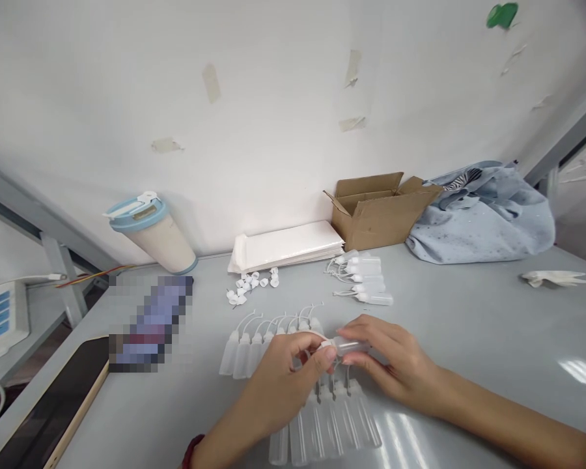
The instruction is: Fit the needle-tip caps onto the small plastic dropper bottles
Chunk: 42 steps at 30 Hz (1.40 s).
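Observation:
Between my two hands is a small clear plastic squeeze bottle [349,346], lying nearly sideways above the table. My left hand [297,365] pinches its white cap end with thumb and fingers. The fingers of my right hand [395,358] close around the bottle's body. Behind my left hand stretches a row of similar bottles [243,357] with thin curved white tubes, partly hidden by it. Nearer me lies another row of clear bottles [322,423]. Beyond my hands is a small group of capped bottles [368,277], with a pile of loose white caps [247,283] to their left.
A stack of white packets [288,246] lies against the wall beside an open cardboard box [378,215]. A pale blue cloth bag [488,221] sits at the back right, near a crumpled white wrapper [557,279]. Leftward are a tumbler [161,238] and a dark-screened phone [53,404].

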### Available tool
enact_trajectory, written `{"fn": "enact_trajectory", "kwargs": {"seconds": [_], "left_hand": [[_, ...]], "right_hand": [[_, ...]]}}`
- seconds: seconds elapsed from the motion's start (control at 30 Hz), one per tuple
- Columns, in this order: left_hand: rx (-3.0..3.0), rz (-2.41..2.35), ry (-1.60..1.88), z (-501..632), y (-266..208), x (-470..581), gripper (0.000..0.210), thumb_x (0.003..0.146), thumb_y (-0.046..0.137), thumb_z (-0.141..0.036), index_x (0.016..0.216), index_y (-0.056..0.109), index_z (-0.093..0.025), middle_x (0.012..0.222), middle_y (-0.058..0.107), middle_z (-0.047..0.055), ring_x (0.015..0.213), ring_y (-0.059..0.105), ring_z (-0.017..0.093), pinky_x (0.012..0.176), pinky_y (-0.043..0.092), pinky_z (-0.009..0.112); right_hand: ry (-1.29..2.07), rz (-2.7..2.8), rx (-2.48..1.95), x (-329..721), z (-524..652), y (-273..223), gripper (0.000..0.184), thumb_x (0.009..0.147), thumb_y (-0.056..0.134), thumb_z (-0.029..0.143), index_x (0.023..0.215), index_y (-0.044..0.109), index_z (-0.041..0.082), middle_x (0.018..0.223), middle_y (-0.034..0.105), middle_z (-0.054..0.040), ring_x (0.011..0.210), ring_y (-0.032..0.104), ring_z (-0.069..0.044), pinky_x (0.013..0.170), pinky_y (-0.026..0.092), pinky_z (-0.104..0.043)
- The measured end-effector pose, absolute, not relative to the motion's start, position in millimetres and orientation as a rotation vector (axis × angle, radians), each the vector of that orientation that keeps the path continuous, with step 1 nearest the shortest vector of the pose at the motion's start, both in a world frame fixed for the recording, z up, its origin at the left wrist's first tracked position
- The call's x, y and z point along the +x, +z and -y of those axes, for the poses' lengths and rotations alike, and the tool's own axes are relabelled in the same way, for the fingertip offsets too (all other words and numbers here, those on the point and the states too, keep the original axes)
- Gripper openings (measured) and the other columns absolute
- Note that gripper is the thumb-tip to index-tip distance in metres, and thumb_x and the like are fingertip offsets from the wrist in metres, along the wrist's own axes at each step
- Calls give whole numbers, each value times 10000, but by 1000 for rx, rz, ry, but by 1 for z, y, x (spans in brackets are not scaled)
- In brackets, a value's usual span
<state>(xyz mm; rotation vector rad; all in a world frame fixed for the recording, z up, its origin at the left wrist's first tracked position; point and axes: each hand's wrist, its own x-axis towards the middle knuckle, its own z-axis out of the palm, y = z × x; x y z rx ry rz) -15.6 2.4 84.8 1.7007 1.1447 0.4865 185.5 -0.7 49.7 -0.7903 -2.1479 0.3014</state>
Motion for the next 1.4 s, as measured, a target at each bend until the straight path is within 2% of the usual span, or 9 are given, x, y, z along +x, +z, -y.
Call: {"fn": "enact_trajectory", "kwargs": {"seconds": [0.1, 0.23, 0.37, 0.5, 0.57, 0.77, 0.87, 1.1, 1.4], "left_hand": [[1772, -1115, 510, -1, 84, -15, 336, 914, 447, -311, 627, 554, -173, 607, 500, -26, 625, 459, 126, 570, 345, 229], [2092, -1026, 755, 2, 72, -14, 344, 911, 449, -196, 570, 419, -177, 556, 424, -21, 636, 402, 143, 606, 353, 256], [2369, -888, 992, 6, 61, -13, 196, 911, 437, -113, 734, 498, -173, 704, 561, 27, 697, 401, 165, 635, 377, 280], [2260, -980, 874, 6, 66, -11, 211, 910, 456, -165, 710, 521, -173, 627, 516, 6, 673, 427, 162, 614, 370, 269], [2093, -1069, 750, 4, 72, -10, 267, 919, 450, -226, 668, 526, -175, 608, 512, -5, 653, 445, 152, 603, 360, 259], [1633, -1191, 572, 1, 79, -12, 414, 933, 390, -432, 628, 502, -175, 610, 491, -29, 524, 381, 102, 491, 281, 232], [1589, -1148, 525, 2, 78, -13, 442, 924, 385, -480, 629, 506, -174, 574, 431, -45, 492, 332, 92, 480, 265, 230], [1634, -1131, 543, 5, 81, -11, 473, 927, 377, -449, 540, 410, -179, 534, 425, -39, 499, 366, 98, 507, 287, 234], [1816, -1191, 721, 17, 69, -1, 378, 927, 402, -344, 582, 421, -190, 537, 422, -33, 513, 397, 110, 495, 291, 232]], "right_hand": [[312, 2147, -774, 186, 3, 52, 170, 919, 504, 173, 1068, 557, 110, 812, 662, -109, 716, 602, -184, 590, 501, -277], [434, 2143, -845, 187, 8, 58, 168, 922, 483, 173, 1011, 600, 90, 773, 667, -103, 623, 569, -154, 551, 469, -256], [922, 1973, -1109, 187, 7, 70, 176, 886, 553, 273, 840, 662, 143, 646, 637, -18, 523, 492, -112, 495, 397, -222], [1359, 1729, -1157, 185, 1, 74, 255, 880, 548, 359, 771, 652, 153, 561, 570, 20, 518, 503, -104, 484, 382, -205], [1292, 1741, -1172, 184, 0, 71, 253, 884, 550, 371, 796, 650, 156, 581, 586, 12, 537, 528, -112, 486, 392, -207], [530, 2057, -895, 183, 7, 62, 153, 903, 562, 265, 976, 613, 141, 764, 662, -62, 643, 595, -148, 551, 470, -244], [407, 2058, -847, 183, 7, 60, 141, 926, 524, 252, 1000, 583, 147, 759, 660, -64, 656, 609, -154, 572, 500, -257], [361, 2131, -766, 180, 5, 60, 187, 943, 489, 301, 1019, 576, 154, 784, 653, -78, 680, 594, -171, 573, 498, -280], [991, 2027, -1005, 184, 9, 74, 152, 918, 507, 281, 905, 625, 185, 775, 654, -9, 666, 593, -129, 612, 455, -226]]}}
